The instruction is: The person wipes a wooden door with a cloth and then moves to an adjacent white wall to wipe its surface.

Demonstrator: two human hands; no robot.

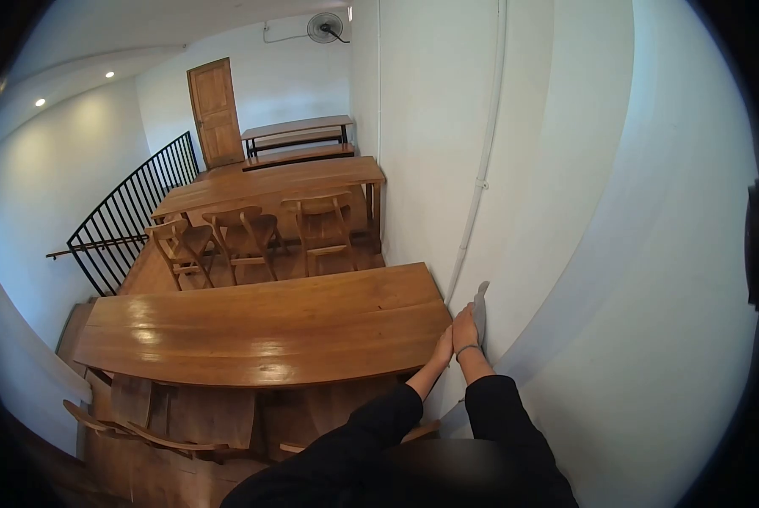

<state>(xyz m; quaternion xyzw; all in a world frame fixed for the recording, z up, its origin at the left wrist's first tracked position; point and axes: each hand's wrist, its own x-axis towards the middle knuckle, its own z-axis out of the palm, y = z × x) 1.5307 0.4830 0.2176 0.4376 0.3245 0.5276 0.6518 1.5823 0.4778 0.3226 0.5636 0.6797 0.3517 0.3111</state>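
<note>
1. As two black sleeves (379,423) stretch forward from the bottom of the view, here's the right hand (466,328), up beside the white wall (582,212), a thin bracelet (468,347) round its wrist!
2. And there's the grey cloth (481,306), on the wall side of the right hand, its tip poking out past the fingers. Clenched on it, or simply laid against it? Cannot tell from this angle.
3. Left hand (442,348) close alongside the right, at the right end of the glossy wooden desk (252,322); whether it grasps anything, cannot tell either.
4. Wooden chairs (176,445) on the desk's near side, and bright reflections across its top.
5. Up the wall runs a slim conduit (482,182), rising from by the desk's corner.
6. Beyond, three chairs (320,203) line up before a second table (269,178), a black railing (125,216) curving along the left.
7. Farthest back: a dark-legged table (295,126) with a bench (299,156), a wooden door (216,110), and a fan (324,28) high up!
</note>
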